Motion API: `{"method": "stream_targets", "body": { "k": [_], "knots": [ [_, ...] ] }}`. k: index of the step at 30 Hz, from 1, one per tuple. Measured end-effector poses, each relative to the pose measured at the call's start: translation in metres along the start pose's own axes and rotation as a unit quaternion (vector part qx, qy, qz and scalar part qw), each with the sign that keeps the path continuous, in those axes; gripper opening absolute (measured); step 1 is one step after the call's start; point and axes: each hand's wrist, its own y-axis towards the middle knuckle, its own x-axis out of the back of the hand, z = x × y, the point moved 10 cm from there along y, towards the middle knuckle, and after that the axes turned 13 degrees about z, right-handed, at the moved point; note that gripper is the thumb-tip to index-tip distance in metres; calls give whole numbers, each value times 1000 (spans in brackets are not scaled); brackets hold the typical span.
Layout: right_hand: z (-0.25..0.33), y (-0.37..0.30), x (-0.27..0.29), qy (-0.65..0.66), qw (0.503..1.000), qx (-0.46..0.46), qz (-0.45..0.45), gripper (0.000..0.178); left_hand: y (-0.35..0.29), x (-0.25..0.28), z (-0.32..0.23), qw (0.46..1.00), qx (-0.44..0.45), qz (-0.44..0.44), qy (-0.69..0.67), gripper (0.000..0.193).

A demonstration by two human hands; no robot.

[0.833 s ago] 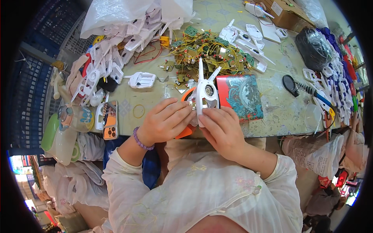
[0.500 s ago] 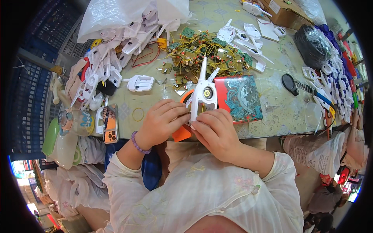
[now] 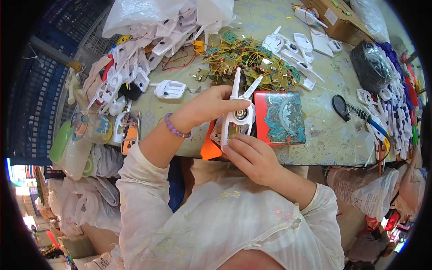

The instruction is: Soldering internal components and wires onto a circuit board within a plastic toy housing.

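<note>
A white plastic casing (image 3: 230,127) with two long prongs pointing away from me is held over the near edge of the table. Set in its middle is a round black part with a shiny centre (image 3: 240,113). My left hand (image 3: 215,105) grips the casing's upper part from the left, its thumb lying across the front just above the round part. At the lower end, the bent fingers of my right hand (image 3: 253,158) close on the casing. Under it lies an orange flat piece (image 3: 210,147), partly covered.
Beyond the casing lies a heap of green circuit boards with yellow wires (image 3: 252,63). A red box with a teal pattern (image 3: 287,119) sits right of my hands. White casings (image 3: 135,63) are piled at left, near a phone (image 3: 131,130) and a jar (image 3: 96,128). A black-wrapped bundle (image 3: 371,66) stands at right.
My left hand has moved from the casing's lower left side up to its upper part, with the thumb now across the front. My right hand stays at the lower end.
</note>
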Motion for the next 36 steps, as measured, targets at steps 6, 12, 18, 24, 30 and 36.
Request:
{"method": "stream_targets", "body": {
  "k": [6,12,18,24,30,36],
  "knots": [
    [1,-4,11,29,998,46,-16,34,-8,8,-10,991,2,-70,111,29],
    [-9,-10,35,79,992,6,-94,35,1,19,-50,910,28,-105,401,36],
    [-16,-59,69,146,985,-19,-88,24,-88,54,-47,972,130,-7,194,37],
    [-34,-80,38,400,912,-58,72,26,-274,56,54,974,215,-3,-65,35],
    [-2,-73,-67,553,768,-85,312,26,-415,101,256,881,456,-123,17,36],
    [57,-48,-197,569,645,-37,509,29,-443,124,334,887,356,-272,-111,49]
  ]
}}
